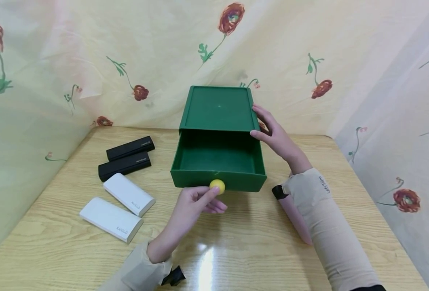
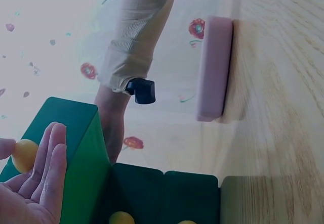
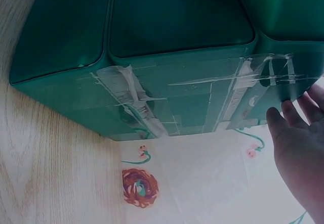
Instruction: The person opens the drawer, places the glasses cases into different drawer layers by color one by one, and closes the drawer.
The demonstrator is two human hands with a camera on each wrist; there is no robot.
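A green drawer cabinet (image 1: 219,107) stands at the back of the table, its top drawer (image 1: 190,178) pulled out and bare inside. The thumb and a finger of my left hand (image 1: 190,208) pinch the round yellow knob (image 1: 217,184) on that drawer's front; the other fingers extend below it. My right hand (image 1: 280,141) rests against the cabinet's right side near the top edge, fingers spread. In the right wrist view clear tape (image 3: 192,100) runs across the cabinet's side beside those fingertips. Lower drawers (image 2: 190,196) with yellow knobs (image 2: 122,218) are shut in the left wrist view.
Two black boxes (image 1: 125,165) and two white boxes (image 1: 110,218) lie left on the wooden table (image 1: 243,250). A pink box (image 2: 215,70) lies at the right, partly under the right forearm in the head view. Flowered cloth (image 1: 170,52) hangs behind and at the sides.
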